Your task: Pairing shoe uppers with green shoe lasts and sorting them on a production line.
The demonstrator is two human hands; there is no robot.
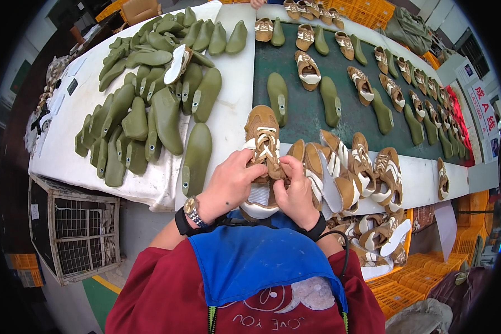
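Note:
In front of my chest lies a tan sneaker upper (260, 123) with white stripes and laces, its toe pointing away from me. My left hand (232, 179) pinches the left side of its collar by the tongue. Opposite it, my right hand (294, 188) grips the tongue and collar edge between thumb and fingers. The white heel (258, 212) of the upper sits below my hands, near my apron. To the left stands a single green shoe last (197, 158). Just right of my right hand, several more tan uppers (360, 167) are bunched together.
A heap of green lasts (139, 111) covers the white table (72, 145) at left. Uppers and lasts stand in rows on the dark green conveyor belt (295, 122). An orange crate (407, 216) of uppers is at lower right; a wire-sided cart (84, 234) stands at lower left.

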